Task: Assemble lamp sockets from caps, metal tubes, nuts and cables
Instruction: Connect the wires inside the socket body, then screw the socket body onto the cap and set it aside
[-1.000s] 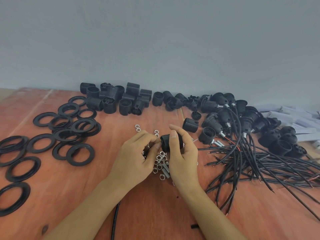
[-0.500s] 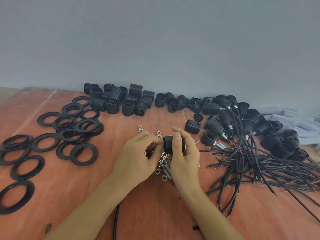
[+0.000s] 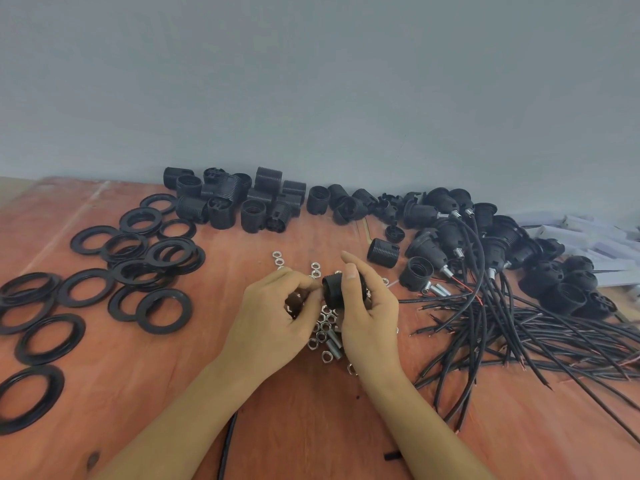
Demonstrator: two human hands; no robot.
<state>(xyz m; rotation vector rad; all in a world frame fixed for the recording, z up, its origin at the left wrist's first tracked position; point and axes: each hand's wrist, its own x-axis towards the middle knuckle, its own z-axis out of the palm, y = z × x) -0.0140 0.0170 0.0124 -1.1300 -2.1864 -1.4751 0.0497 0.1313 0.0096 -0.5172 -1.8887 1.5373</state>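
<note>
- Two bare hands meet over the middle of the wooden table (image 3: 145,403).
- One black cap (image 3: 333,289) is in the right hand (image 3: 369,317). The thumb lies over the top of it and the other fingers wrap round the far side. The cap is lifted a little above the table, lying on its side.
- Next to it, the left hand (image 3: 273,317) has its fingers curled in. The fingertips press on the left end of the cap. I cannot tell if they pinch something small there, because the fingers hide it.
- Lots of little silver nuts (image 3: 323,332) lie in a heap under and between the hands. A few more sit just behind the hands.
- Some short metal tubes (image 3: 335,341) lie in the heap with the nuts.
- Many flat black rings (image 3: 162,311) are spread over the left side of the table, and some lie on top of each other.
- A bunch of black ribbed socket bodies (image 3: 221,206) is piled at the back by the grey wall (image 3: 311,81).
- Many black cables (image 3: 502,327) lie in a tangle on the right. Some of them run up into finished sockets (image 3: 450,237) at the back right.
- One more cable (image 3: 228,441) peeks out from under the left arm.
</note>
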